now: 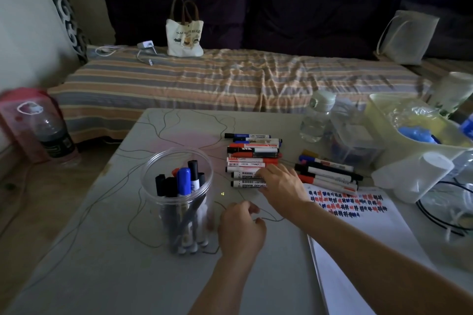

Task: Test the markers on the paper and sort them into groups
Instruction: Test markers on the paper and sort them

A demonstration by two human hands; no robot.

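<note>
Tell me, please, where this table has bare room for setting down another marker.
Bare table lies left of and in front of the jar; also behind it, left of the marker pile. Crowded: between pile, right hand, paper and the right-side containers.

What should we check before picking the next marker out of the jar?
1. Jar stands upright with markers left inside: ok.
2. Left hand holds nothing, fingers loosely curled beside the jar: ok.
3. Right hand is free to help: not ok, it rests on the near end of the big marker pile.
4. Paper has bare space below the red, blue and black test marks: ok.
5. Two groups stay apart, the big pile and the smaller pile by the paper: ok.
6. Which jar markers still write: cannot tell, their caps are on.
</note>
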